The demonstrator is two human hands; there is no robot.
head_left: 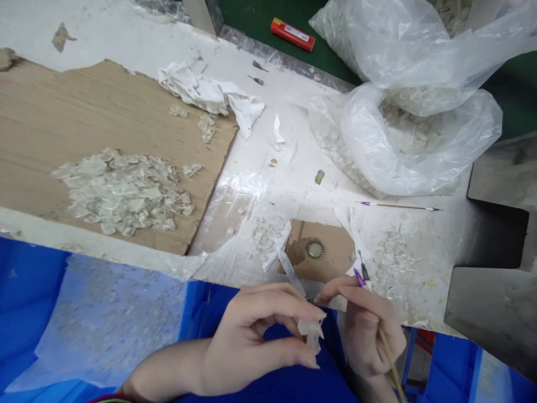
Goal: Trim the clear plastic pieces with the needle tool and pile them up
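My left hand (260,336) pinches a small translucent piece (311,334) between thumb and fingertips, above my lap at the table's front edge. Beside it, my right hand (369,330) is closed round a thin wooden stick (389,358); a purple tip (359,277) and a dark needle-like tip (364,271) stick out above its fingers. Just beyond both hands lies a small cardboard piece (331,263) with a wet stain, bearing a round metal cap (315,250).
A large cardboard sheet (50,123) at the left bears a heap of translucent pieces (130,190). Plastic bags (377,162) of pieces stand at the back right. A white cloth (193,89), a red box (292,34) and another purple-ended stick (398,206) lie farther back.
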